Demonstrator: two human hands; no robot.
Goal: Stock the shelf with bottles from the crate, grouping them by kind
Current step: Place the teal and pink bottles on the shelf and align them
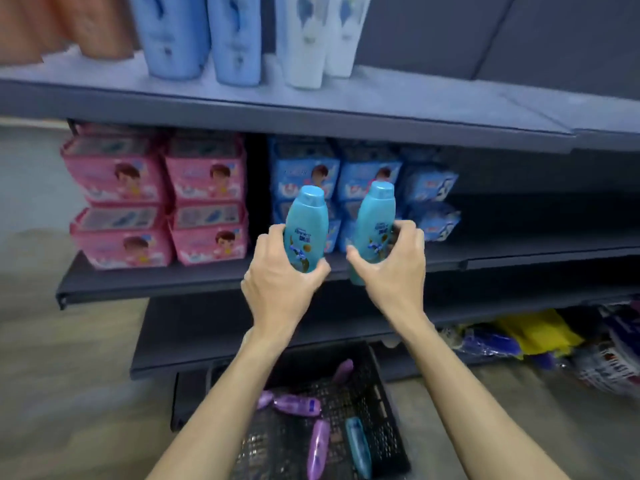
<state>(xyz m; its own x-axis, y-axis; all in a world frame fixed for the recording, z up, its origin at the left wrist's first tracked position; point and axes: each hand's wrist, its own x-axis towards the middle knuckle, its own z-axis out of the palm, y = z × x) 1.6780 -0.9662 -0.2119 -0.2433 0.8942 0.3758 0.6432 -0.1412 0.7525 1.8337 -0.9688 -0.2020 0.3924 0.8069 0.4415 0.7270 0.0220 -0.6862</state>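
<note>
My left hand (pixel 280 285) grips a teal bottle (pixel 306 223) by its lower half, held upright. My right hand (pixel 394 268) grips a second teal bottle (pixel 375 223) the same way. Both bottles hover in front of the middle shelf (pixel 156 282), caps up, a short gap between them. Below my forearms a black plastic crate (pixel 377 403) sits on the floor. In it lie several purple bottles (pixel 299 405) and one teal bottle (pixel 358 446). On the top shelf (pixel 415 109) stand light blue bottles (pixel 204 32), white bottles (pixel 318 36) and orange bottles (pixel 100 26).
Pink packs (pixel 156 199) and blue packs (pixel 370 174) fill the left and centre of the middle shelf. Its right part and the top shelf's right part are bare. A lower shelf (pixel 194 341) juts out above the crate. Bagged goods (pixel 554 341) lie at the lower right.
</note>
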